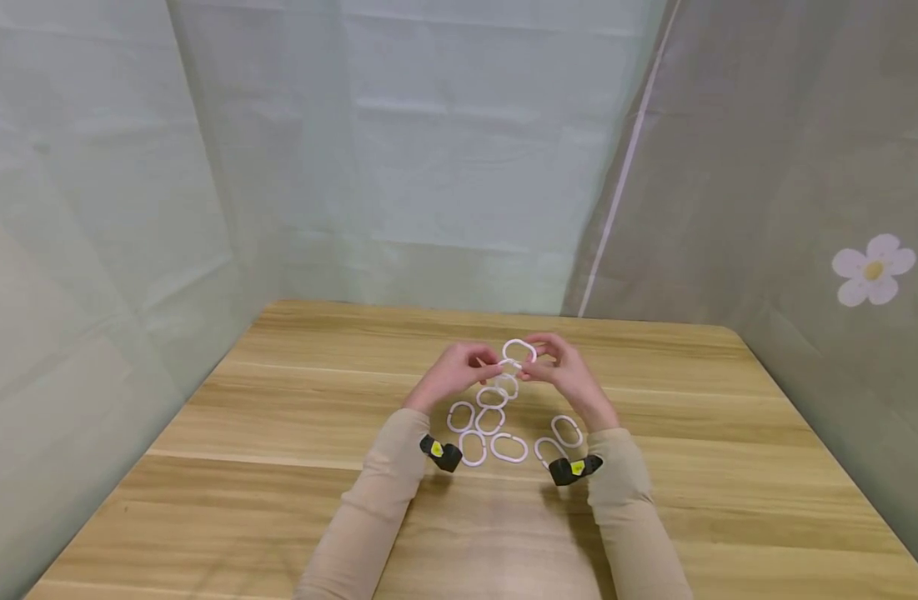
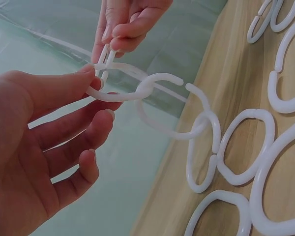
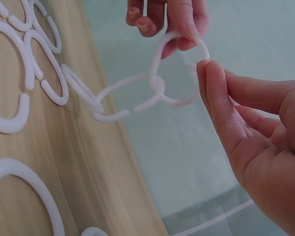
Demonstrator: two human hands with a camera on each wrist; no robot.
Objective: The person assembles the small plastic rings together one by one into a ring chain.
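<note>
Above the table my left hand (image 1: 460, 367) pinches a white oval shower curtain ring (image 2: 115, 97) between thumb and index finger. That ring is the end of a short chain; another open-gapped ring (image 2: 157, 129) hangs through it and leads down to the linked rings (image 1: 492, 397) on the wood. Facing it, my right hand (image 1: 562, 368) pinches a separate-looking white ring (image 1: 519, 341), raised at the far end of the chain. In the left wrist view the two held rings cross close to the fingertips. The right fingers hide part of their ring.
Several white rings lie nearer my body, among them one ring (image 1: 509, 448) between the forearms and another ring (image 1: 567, 432) by the right wrist. Under everything is a wood-grain table (image 1: 263, 467). Pale curtains (image 1: 459, 167) surround its back and sides.
</note>
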